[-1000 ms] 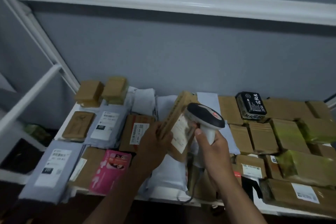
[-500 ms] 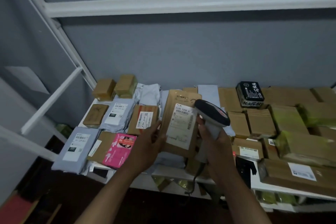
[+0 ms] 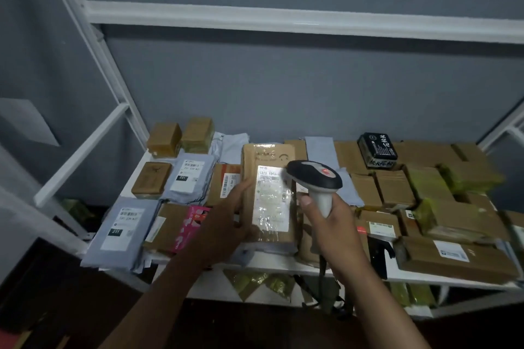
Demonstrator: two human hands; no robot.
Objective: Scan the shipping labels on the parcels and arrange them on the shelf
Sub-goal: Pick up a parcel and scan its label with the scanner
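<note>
Held parcel (image 3: 269,193): brown, with a white label under glossy tape.
Scanner (image 3: 314,178): black head with a red mark, pale grey handle.
Shelf (image 3: 283,266): white frame, against a grey wall.
Mailers left of the held parcel (image 3: 122,231): light grey, white labels.
Packet (image 3: 190,225): pink.
Box right of the held parcel (image 3: 377,149): black, white characters.

Dim, cool grey-blue light with no visible source; the floor under the shelf (image 3: 283,266) falls nearly black. A broad shadow lies on the wall below the upper rail (image 3: 283,18). Bright glare washes out the taped label (image 3: 272,201). Straight rails bow toward the edges, and right-side parcels (image 3: 453,207) smear softly
</note>
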